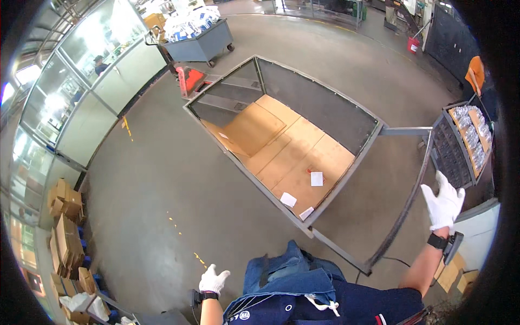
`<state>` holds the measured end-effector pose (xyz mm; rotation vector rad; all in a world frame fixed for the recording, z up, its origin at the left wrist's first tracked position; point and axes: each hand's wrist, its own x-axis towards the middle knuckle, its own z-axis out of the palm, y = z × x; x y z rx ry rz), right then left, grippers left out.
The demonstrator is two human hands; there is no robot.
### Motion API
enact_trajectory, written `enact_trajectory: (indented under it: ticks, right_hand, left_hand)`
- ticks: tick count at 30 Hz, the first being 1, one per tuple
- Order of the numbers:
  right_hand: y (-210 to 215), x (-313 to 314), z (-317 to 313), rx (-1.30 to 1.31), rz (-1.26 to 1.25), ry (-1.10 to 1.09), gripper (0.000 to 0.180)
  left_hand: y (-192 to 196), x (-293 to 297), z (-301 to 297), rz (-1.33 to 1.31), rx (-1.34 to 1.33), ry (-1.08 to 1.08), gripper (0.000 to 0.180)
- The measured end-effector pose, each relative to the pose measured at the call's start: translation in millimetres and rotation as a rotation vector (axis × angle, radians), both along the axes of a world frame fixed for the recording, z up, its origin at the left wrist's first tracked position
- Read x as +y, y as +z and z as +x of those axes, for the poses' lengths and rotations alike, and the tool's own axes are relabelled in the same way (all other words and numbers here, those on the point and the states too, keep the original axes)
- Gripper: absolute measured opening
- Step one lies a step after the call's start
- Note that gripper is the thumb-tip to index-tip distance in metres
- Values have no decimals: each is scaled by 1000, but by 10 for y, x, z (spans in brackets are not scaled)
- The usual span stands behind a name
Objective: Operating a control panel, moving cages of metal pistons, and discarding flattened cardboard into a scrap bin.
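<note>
Left hand: left hand (213,280) in a white glove, low near the body, fingers loosely spread, holding nothing.
Right hand: right hand (444,205) gloved, raised, open and empty, near the cart's open gate bar (403,208).
Cart: metal cage cart (281,141) ahead, cardboard-lined floor, paper slips (317,179) at its near end.
Far right: parts bin rack (470,140).

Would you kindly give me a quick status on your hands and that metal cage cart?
Left hand gloved, open, empty. Right hand gloved, open, raised, holding nothing. Cage cart ahead, untouched; cardboard floor with paper slips. Nothing between hands and cart.
</note>
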<state>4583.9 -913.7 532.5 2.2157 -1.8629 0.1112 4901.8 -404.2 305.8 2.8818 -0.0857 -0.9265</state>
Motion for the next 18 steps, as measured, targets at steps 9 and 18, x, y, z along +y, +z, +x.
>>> enact_trajectory:
  ticks: [9,18]
  right_hand:
    - [166,1011,924,175,-157,-278,55]
    - [-390,1126,3704,-73,110,239,67]
  left_hand:
    - [-464,-10,2056,84,218,-256,87]
    - [-383,-70,4056,-202,-6,-202,81]
